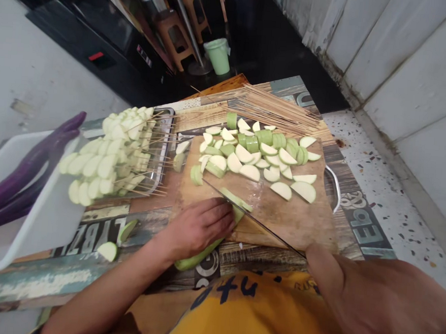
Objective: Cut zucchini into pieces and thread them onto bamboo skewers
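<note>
Table (360, 222): patterned wooden top, tiled wall at 2 o'clock.
Right hand (370, 299): 5 o'clock, fist closed, probably round the hidden handle of the knife (257, 223).
Left hand (198, 226): 6 o'clock, fingers curled down on the green vegetable (197, 257), pinning it at the near edge of the cutting board (296, 218).
Slicing: best with fingertips tucked, knuckles guiding the blade, even thickness.
Cut slices (269, 157): heaped at 12 o'clock.
Skewers (273, 107): bare bundle beyond; loaded tray (163, 147) at 10 o'clock.

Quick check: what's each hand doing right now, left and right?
Left hand: closed over the green vegetable, pinning it on the cutting board.
Right hand: closed on the knife, blade across the green vegetable.
</note>
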`<state>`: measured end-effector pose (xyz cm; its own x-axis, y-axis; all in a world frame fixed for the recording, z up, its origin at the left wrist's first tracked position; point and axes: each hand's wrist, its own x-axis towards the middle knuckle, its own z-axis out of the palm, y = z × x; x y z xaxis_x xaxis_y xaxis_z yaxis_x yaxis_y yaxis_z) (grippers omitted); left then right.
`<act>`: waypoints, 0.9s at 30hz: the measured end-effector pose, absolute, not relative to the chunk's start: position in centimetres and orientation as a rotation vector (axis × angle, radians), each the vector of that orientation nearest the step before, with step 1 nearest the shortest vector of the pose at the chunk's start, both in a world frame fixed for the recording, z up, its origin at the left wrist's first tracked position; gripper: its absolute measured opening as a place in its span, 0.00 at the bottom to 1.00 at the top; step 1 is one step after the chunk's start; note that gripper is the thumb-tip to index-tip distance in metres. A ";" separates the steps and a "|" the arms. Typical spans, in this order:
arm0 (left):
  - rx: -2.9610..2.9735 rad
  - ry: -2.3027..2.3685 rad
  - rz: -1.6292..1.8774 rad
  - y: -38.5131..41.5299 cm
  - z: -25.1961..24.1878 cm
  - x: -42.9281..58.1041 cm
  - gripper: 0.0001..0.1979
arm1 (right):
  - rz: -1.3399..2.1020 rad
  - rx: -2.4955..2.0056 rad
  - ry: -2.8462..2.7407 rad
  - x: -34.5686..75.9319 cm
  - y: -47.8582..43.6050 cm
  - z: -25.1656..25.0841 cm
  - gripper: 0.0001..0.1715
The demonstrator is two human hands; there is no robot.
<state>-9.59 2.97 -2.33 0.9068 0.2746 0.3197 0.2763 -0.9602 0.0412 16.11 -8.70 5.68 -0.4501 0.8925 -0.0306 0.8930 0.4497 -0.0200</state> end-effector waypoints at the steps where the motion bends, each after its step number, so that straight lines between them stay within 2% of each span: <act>1: -3.060 -0.444 -0.537 2.9 -2.5 -9.7 0.08 | -0.041 1.632 2.664 16.0 -8.8 5.7 0.13; 6: -3.043 -0.463 -0.595 3.0 -2.9 -9.8 0.09 | 0.019 1.595 2.662 15.8 -8.6 5.4 0.14; 10: -3.086 -0.503 -0.584 2.9 -2.2 -9.7 0.10 | -0.138 1.482 2.567 15.6 -7.6 5.5 0.16; 14: -3.188 -0.793 -0.330 1.2 -1.2 -9.8 0.22 | -0.419 1.469 2.430 16.4 -5.5 5.9 0.17; 16: -3.145 -0.949 -0.213 0.0 -1.2 -10.0 0.25 | -0.479 1.544 2.330 17.4 -4.4 5.9 0.17; 23: -3.036 -0.964 -0.223 -0.5 -2.7 -9.6 0.20 | -0.303 1.653 2.291 19.9 -3.7 5.0 0.12; 27: -3.037 -1.092 -0.120 -0.6 -1.9 -8.8 0.24 | -0.232 1.701 2.376 19.8 -4.3 4.6 0.10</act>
<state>-8.83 -0.59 -1.90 0.7692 0.6378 0.0399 0.6313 -0.7681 0.1076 19.84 -4.30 4.63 -0.3118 0.9138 -0.2601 0.9469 0.3214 -0.0060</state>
